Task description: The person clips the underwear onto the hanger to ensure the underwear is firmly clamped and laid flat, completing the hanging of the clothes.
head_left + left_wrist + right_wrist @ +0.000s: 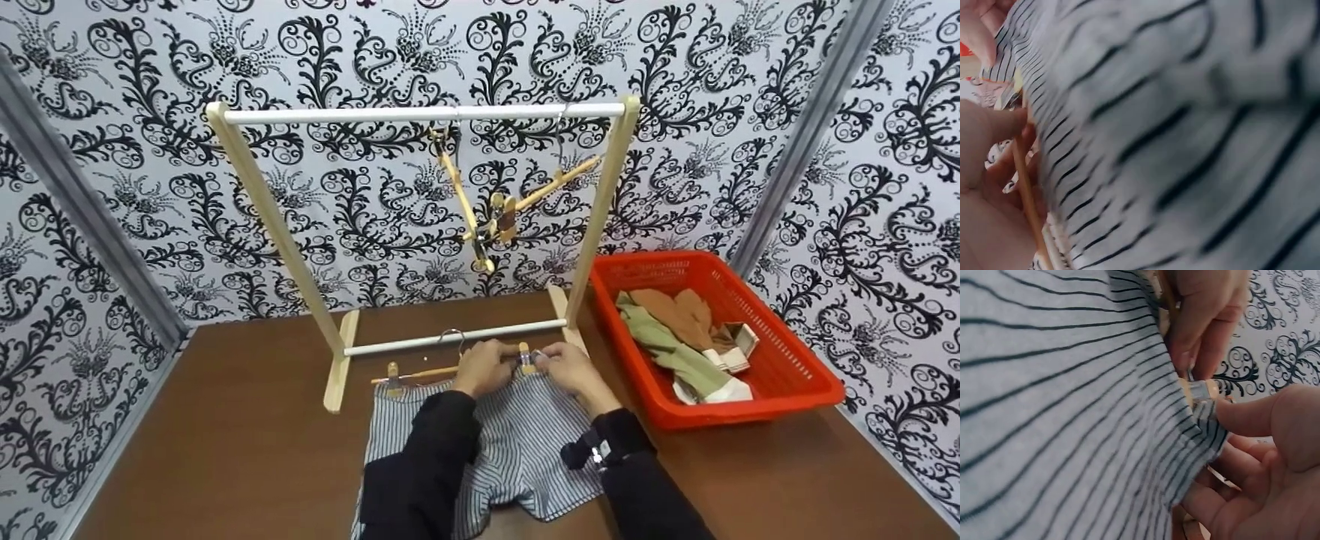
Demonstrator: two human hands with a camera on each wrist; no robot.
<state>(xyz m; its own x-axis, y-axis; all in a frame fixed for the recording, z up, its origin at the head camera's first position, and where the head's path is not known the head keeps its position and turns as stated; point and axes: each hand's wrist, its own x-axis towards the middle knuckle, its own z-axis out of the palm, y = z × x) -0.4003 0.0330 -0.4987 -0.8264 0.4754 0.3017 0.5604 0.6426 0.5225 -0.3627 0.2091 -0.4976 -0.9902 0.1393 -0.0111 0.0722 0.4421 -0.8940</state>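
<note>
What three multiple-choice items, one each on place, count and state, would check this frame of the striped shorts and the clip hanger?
1. Where does the basket stand?
A. Right of the rack
B. Under the rack
C. Left of the rack

2. How many hangers hang on the rack's top bar?
A. None
B. Two
C. Five

3. How do the shorts lie?
A. Hanging from the top bar
B. Folded in the basket
C. Flat on the table, waistband at the clip hanger

Answers: 1 A, the red basket sits past the rack's right post. 2 B, two wooden hangers dangle near the right end of the bar. 3 C, the shorts are spread on the table while the left hand and right hand work at a clip on the waistband.
</note>
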